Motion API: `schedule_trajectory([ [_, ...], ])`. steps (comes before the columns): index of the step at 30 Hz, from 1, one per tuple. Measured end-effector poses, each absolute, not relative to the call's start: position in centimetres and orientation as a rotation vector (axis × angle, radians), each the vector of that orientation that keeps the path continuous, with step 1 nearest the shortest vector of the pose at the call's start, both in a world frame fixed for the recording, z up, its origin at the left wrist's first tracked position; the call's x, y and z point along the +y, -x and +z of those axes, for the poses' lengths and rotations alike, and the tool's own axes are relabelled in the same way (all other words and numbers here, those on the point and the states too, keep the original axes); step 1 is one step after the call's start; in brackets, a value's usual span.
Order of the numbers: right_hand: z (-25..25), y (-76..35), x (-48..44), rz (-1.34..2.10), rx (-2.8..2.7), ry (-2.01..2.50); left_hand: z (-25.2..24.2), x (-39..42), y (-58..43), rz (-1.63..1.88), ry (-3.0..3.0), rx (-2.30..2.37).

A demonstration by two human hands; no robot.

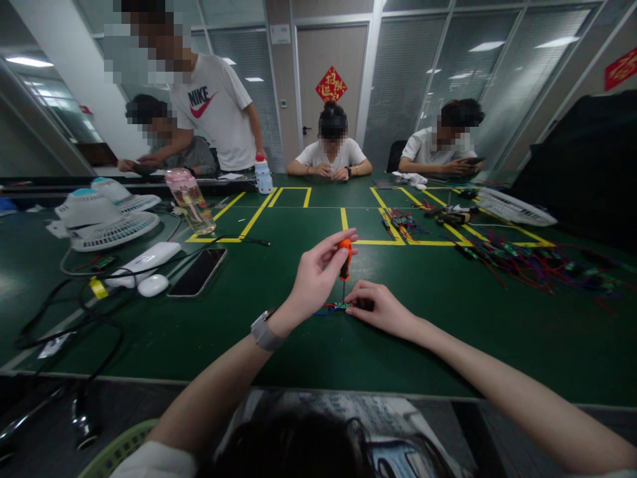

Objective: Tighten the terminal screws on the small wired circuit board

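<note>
My left hand (pixel 318 272) is closed around the orange and black handle of a screwdriver (pixel 345 267), which stands upright. The thin shaft points down at a small green circuit board (pixel 340 306) lying on the green table mat. Whether the tip sits in a screw is too small to tell. With fingertips bent together, my right hand (pixel 381 307) grips the right end of the board against the mat. Red and blue wires (pixel 323 311) run out from the board's left side, partly below my left hand.
On the left are a smartphone (pixel 198 272), white earbud case (pixel 153 285), pink bottle (pixel 192 202), white fans (pixel 107 219) and black cables. Wired circuit boards (pixel 527 259) lie in a heap at right, with a smaller bunch (pixel 405 224) nearer the middle. Several people are around the table.
</note>
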State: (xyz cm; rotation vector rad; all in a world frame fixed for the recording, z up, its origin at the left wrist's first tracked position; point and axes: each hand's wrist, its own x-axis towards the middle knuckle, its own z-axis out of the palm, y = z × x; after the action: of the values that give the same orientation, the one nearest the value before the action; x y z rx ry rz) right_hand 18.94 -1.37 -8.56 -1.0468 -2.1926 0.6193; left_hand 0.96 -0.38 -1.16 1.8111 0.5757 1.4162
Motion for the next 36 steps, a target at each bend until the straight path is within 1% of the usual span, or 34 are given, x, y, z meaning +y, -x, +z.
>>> schedule_trajectory([
  [5, -8.45, -18.92, -1.43, 0.621, -2.191, 1.048, -0.94, -0.53, -0.61, 1.554, -2.038, 0.758],
  [12, -8.65, -18.96, -1.36, 0.612, -2.189, 1.041, -1.13, -0.79, -0.84, 1.305, -1.826, 0.471],
  [17, -8.8, -18.98, -1.27, 0.621, -2.184, 1.033, -1.09, -0.87, -0.8, 1.567, -2.077, 0.635],
  [19, -8.77, -18.96, -1.27, 0.623, -2.185, 1.04, -1.1, -0.83, -0.74, 1.573, -2.138, 0.651],
  [23, -8.64, -18.9, -1.31, 0.619, -2.193, 1.047, -1.34, -0.74, -0.77, 1.435, -2.013, 0.534],
  [29, -8.56, -18.88, -1.37, 0.627, -2.193, 1.056, -1.33, -0.66, -0.74, 1.64, -2.065, 0.726],
  [34, -8.64, -18.93, -1.33, 0.627, -2.2, 1.055, -1.31, -0.62, -0.72, 1.503, -1.959, 0.619],
  [36, -8.64, -18.94, -1.31, 0.625, -2.201, 1.057, -1.34, -0.66, -0.76, 1.52, -1.96, 0.624],
])
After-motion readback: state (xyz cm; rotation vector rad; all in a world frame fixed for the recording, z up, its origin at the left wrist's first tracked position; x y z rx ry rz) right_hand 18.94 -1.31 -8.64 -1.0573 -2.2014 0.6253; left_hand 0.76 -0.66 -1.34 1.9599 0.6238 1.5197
